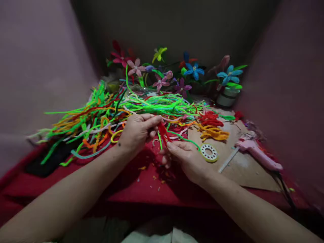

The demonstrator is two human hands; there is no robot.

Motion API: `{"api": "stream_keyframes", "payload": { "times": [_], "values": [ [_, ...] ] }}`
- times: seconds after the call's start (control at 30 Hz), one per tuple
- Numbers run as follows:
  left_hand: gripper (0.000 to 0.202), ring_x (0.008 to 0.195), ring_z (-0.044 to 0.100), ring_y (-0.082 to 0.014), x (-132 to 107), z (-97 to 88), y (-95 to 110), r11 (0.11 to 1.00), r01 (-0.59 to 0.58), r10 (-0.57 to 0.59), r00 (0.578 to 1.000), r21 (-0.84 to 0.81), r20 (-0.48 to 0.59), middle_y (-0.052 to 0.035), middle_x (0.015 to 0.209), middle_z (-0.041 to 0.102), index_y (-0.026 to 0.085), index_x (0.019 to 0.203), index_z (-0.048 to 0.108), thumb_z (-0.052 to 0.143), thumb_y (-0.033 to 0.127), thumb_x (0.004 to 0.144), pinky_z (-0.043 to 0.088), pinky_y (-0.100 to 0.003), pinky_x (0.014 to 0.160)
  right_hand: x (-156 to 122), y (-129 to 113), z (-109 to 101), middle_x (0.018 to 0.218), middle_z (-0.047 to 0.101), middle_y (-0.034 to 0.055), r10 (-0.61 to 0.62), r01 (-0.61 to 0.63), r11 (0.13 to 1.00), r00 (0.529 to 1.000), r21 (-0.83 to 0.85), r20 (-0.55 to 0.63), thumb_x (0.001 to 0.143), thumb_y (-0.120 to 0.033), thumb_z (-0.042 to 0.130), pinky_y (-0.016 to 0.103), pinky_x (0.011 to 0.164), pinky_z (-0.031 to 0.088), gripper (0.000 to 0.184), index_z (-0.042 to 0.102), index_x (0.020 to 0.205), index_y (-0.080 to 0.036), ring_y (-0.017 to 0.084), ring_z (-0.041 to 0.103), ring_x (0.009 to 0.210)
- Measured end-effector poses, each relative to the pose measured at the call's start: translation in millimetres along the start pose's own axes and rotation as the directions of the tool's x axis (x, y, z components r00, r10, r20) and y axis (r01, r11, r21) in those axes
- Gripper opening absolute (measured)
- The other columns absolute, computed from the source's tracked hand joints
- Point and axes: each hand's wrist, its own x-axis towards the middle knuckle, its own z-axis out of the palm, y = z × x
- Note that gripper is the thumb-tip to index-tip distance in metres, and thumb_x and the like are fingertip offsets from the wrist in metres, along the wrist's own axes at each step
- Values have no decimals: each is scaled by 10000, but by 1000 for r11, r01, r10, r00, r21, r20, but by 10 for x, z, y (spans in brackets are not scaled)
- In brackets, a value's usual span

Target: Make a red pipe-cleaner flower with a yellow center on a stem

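My left hand (pixel 138 131) is closed in a pinch on the top of a red pipe-cleaner piece (pixel 163 132) at the middle of the red table (pixel 141 182). My right hand (pixel 186 158) pinches the lower end of the same piece, where a thin green stem (pixel 160 140) runs alongside it. A large loose heap of pipe cleaners (pixel 106 114), mostly bright green with orange, red and pink, lies just behind and left of my hands.
Finished pipe-cleaner flowers (pixel 162 72) in pink, blue, yellow and purple stand at the back. A tape roll (pixel 209 152), orange and red curled pieces (pixel 212 130), a pink glue gun (pixel 255 153) and a small jar (pixel 227 96) sit right, on brown cardboard (pixel 243 172).
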Motion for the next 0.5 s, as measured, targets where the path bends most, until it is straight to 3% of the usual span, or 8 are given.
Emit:
{"api": "stream_keyframes", "payload": {
  "times": [0.13, 0.23, 0.33, 0.5],
  "values": [
    [201, 336, 363, -15, 40, -56, 10, 995, 91, -88, 994, -40, 68, 49, 478, 495, 126, 603, 580, 698, 263, 691, 218, -131, 323, 10, -110, -115, 644, 667, 54, -27, 37, 997, 990, 70, -135, 685, -530, 642, 274, 572, 441, 408, 687, 743, -128, 140, 592, 564],
    [217, 332, 356, -14, 44, -55, -2, 986, 156, -146, 979, -64, 144, 47, 474, 484, 129, 582, 559, 696, 258, 690, 206, -132, 322, 53, -197, -143, 659, 664, 43, -114, 129, 989, 974, 68, -194, 695, -426, 669, 254, 539, 419, 301, 711, 771, -137, 118, 560, 554],
    [229, 332, 347, -16, 31, -39, -17, 985, 165, -153, 972, -57, 178, 46, 459, 465, 128, 569, 553, 693, 259, 693, 196, -141, 325, 110, -258, -134, 612, 632, 18, -148, 155, 987, 976, 34, -160, 670, -336, 699, 231, 498, 371, 207, 710, 727, -137, 92, 508, 517],
    [259, 340, 312, -24, 0, -28, -17, 990, 144, -140, 967, -3, 211, 54, 421, 415, 130, 536, 542, 681, 268, 706, 180, -163, 340, 203, -293, -118, 516, 532, -32, -71, 70, 997, 996, -22, -44, 630, -322, 737, 222, 444, 295, 209, 649, 634, -133, 64, 423, 442]
  ]
}}
